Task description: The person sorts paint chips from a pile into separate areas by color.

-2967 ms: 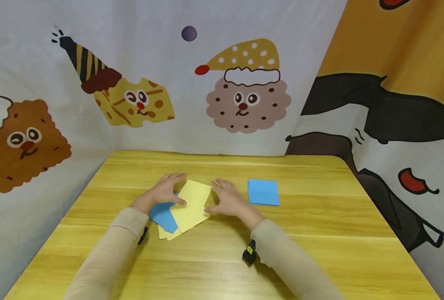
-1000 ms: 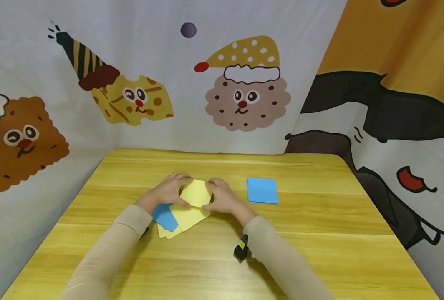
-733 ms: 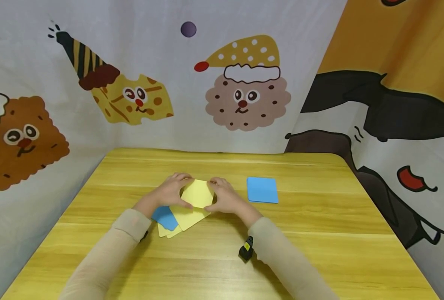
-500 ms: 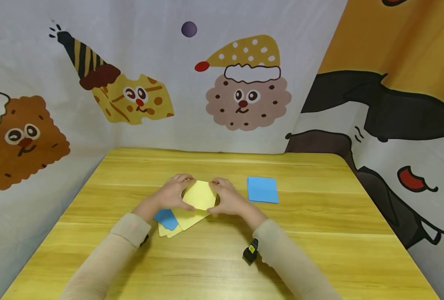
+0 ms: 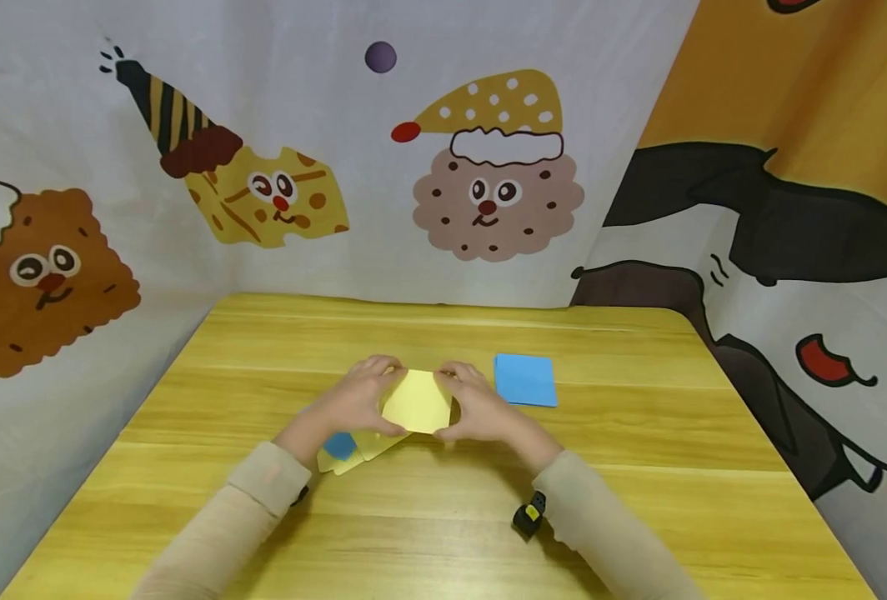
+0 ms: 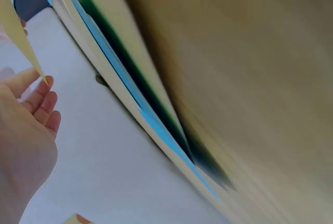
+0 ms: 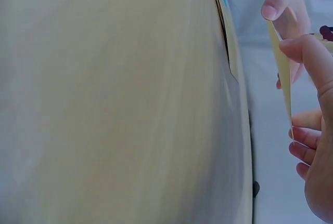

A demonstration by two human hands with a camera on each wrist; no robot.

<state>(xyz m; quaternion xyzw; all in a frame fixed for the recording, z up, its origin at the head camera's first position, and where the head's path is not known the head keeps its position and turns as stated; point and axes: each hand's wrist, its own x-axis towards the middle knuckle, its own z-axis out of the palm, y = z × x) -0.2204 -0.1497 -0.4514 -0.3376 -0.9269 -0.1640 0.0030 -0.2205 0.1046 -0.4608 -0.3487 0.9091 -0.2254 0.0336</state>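
Yellow card (image 5: 417, 402) is pinched at its side edges by my left hand (image 5: 358, 403) and right hand (image 5: 481, 411), lifted off the bench (image 5: 638, 467); blue card (image 5: 524, 380) lies at 3 o'clock.

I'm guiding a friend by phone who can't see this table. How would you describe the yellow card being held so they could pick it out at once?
On the wooden table, look to the middle, left of the lone blue card. There the left hand and right hand pinch one yellow card between them. Unlike the yellow and blue cards lying flat beneath, it is lifted off the table.
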